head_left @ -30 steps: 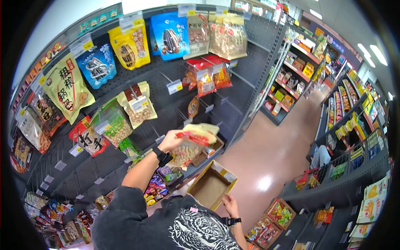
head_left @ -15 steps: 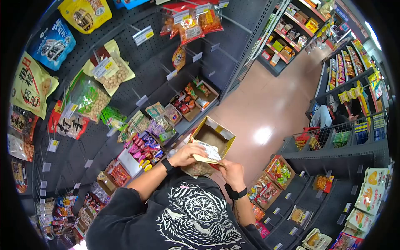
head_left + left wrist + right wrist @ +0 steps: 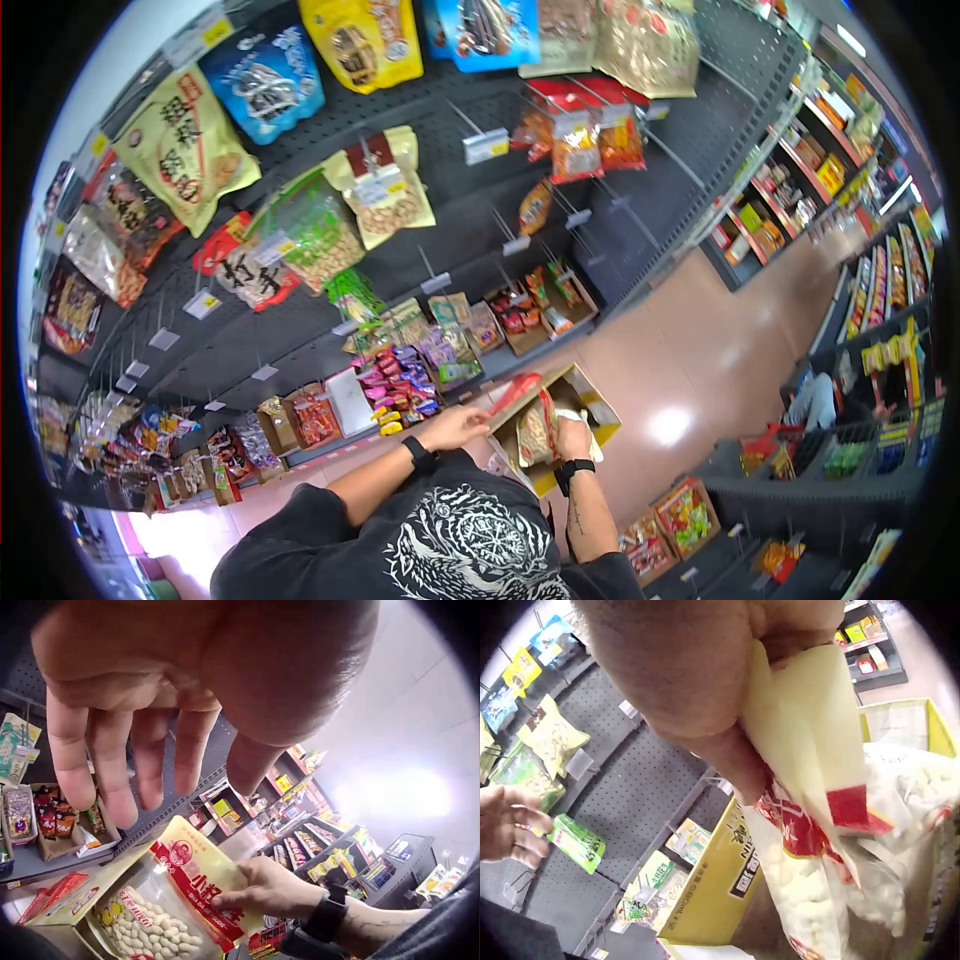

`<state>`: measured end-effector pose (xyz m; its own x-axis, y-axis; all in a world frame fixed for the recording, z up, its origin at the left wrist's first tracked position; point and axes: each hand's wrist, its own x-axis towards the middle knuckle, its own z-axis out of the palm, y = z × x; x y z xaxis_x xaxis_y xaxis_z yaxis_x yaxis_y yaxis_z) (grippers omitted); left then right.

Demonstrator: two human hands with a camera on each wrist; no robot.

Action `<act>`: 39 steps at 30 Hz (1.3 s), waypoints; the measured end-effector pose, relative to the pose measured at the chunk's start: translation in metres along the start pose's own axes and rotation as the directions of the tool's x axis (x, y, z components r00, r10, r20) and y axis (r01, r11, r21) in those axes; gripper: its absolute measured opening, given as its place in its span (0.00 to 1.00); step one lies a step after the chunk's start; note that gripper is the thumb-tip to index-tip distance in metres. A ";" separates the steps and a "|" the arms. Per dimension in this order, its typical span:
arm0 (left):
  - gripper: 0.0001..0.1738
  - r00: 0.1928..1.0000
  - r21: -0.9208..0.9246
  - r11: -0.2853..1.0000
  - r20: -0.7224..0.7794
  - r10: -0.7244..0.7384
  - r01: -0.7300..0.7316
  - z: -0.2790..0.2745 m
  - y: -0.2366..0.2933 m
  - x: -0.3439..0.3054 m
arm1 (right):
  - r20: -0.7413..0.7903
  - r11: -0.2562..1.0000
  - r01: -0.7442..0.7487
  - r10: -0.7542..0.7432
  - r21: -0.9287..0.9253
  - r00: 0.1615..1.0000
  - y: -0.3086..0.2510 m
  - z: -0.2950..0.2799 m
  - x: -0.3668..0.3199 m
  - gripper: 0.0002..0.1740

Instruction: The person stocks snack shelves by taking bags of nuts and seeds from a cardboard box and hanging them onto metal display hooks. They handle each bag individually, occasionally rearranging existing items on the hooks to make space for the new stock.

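My right hand grips the top of a cream and red bag of peanuts, which stands inside an open yellow cardboard box. In the left wrist view the thumb lies over the bag's printed front, and pale peanuts show through its clear window. Another clear bag of pale contents lies in the box beside it in the right wrist view. Left of the box, my left hand holds nothing; its fingers hang apart, loosely extended.
A red packet is by the box's left rim. Hanging snack bags line the pegboard shelf above, with candy boxes along its base. Across the aisle are more shelves, and a seated person's leg shows at right.
My left hand brought the peanut bag down from the shelf side to the box, where both hands held it. Now the left has let go and moved left; the right holds the bag inside.
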<state>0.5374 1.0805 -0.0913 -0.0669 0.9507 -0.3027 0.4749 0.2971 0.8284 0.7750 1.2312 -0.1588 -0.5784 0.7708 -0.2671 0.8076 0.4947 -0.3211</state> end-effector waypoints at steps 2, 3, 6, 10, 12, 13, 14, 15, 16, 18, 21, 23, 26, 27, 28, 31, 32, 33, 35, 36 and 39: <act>0.18 0.998 -0.061 0.997 -0.025 -0.056 0.055 -0.003 0.001 -0.010 | 0.036 0.999 0.003 -0.001 -0.041 0.999 0.002 0.016 0.014 0.14; 0.19 0.998 -0.069 0.996 -0.032 -0.050 0.048 -0.003 -0.003 -0.012 | 0.056 0.999 0.025 -0.022 -0.040 0.998 0.000 0.021 0.015 0.13; 0.19 0.998 -0.028 0.998 -0.018 -0.060 0.060 -0.002 -0.014 -0.015 | 0.034 0.996 0.090 -0.090 -0.004 0.995 -0.012 0.036 0.013 0.11; 0.19 0.999 0.067 0.997 0.038 0.027 -0.029 -0.010 0.004 -0.018 | 0.042 0.997 0.073 -0.072 -0.033 0.997 -0.018 0.046 0.007 0.10; 0.17 0.996 0.086 0.993 0.057 0.070 -0.075 -0.022 0.032 -0.018 | 0.019 0.998 0.057 -0.057 -0.035 0.998 -0.009 0.060 0.008 0.10; 0.15 0.993 -0.023 0.993 0.035 0.113 -0.112 -0.025 0.041 -0.016 | 0.009 0.999 0.034 -0.034 -0.019 0.999 -0.004 0.068 0.006 0.10; 0.14 0.988 -0.130 0.980 0.008 0.153 -0.151 -0.028 0.048 -0.013 | 0.001 1.000 0.012 -0.012 -0.003 1.000 0.000 0.074 0.005 0.10; 0.11 0.994 -0.505 0.859 0.014 0.109 -0.087 -0.031 0.056 -0.008 | -0.003 1.000 0.025 -0.025 0.000 1.000 0.005 0.078 0.003 0.11; 0.12 0.999 -0.796 0.605 0.003 0.042 -0.023 -0.035 0.063 -0.006 | 0.008 1.000 0.026 -0.026 -0.001 1.000 0.010 0.084 0.002 0.11; 0.17 0.976 -0.973 0.150 -0.151 0.159 -0.175 -0.061 0.119 -0.011 | 0.051 0.999 -0.010 0.013 -0.047 0.999 0.020 0.097 -0.007 0.13; 0.19 0.929 -0.982 -0.124 -0.175 0.325 -0.142 -0.093 0.177 -0.023 | 0.137 0.996 -0.059 0.068 -0.063 0.988 0.030 0.106 -0.024 0.17; 0.19 0.913 -0.974 -0.176 -0.197 0.357 -0.141 -0.099 0.195 -0.027 | 0.150 0.995 -0.084 0.090 -0.044 0.985 0.036 0.113 -0.030 0.17; 0.21 0.885 -0.968 -0.213 -0.213 0.414 -0.133 -0.101 0.210 -0.030 | 0.188 0.980 -0.198 0.196 -0.004 0.963 0.039 0.120 -0.030 0.17; 0.21 0.880 -0.969 -0.208 -0.212 0.426 -0.133 -0.100 0.213 -0.032 | 0.190 0.987 -0.163 0.159 0.006 0.969 0.039 0.117 -0.031 0.17; 0.21 0.874 -0.970 -0.204 -0.213 0.438 -0.134 -0.100 0.215 -0.034 | 0.193 0.992 -0.126 0.121 0.014 0.974 0.037 0.112 -0.033 0.17; 0.21 0.859 -0.973 -0.191 -0.206 0.468 -0.129 -0.098 0.219 -0.040 | 0.179 0.992 -0.127 0.128 -0.019 0.976 0.047 0.131 -0.032 0.18; 0.21 0.861 -0.973 -0.194 -0.206 0.464 -0.128 -0.098 0.221 -0.042 | 0.146 0.993 -0.108 0.113 -0.037 0.983 0.049 0.136 -0.033 0.19; 0.21 0.847 -0.972 -0.190 -0.218 0.485 -0.141 -0.098 0.223 -0.043 | 0.096 0.992 -0.121 0.118 0.021 0.988 0.049 0.137 -0.036 0.19; 0.21 0.834 -0.969 -0.189 -0.232 0.501 -0.157 -0.097 0.225 -0.046 | 0.113 0.993 -0.118 0.117 0.002 0.987 0.051 0.138 -0.039 0.19; 0.21 0.837 -0.968 -0.195 -0.234 0.494 -0.156 -0.096 0.226 -0.047 | 0.121 0.993 -0.114 0.115 -0.014 0.986 0.054 0.139 -0.040 0.20; 0.21 0.820 -0.967 -0.198 -0.244 0.517 -0.163 -0.095 0.228 -0.050 | 0.116 0.994 -0.112 0.113 -0.022 0.987 0.056 0.144 -0.039 0.22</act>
<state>0.5659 1.1094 0.1571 -0.0239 0.9551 0.2953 -0.9312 -0.1287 0.3410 0.8260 1.1714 -0.2969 -0.4925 0.7701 -0.4055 0.8694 0.4143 -0.2691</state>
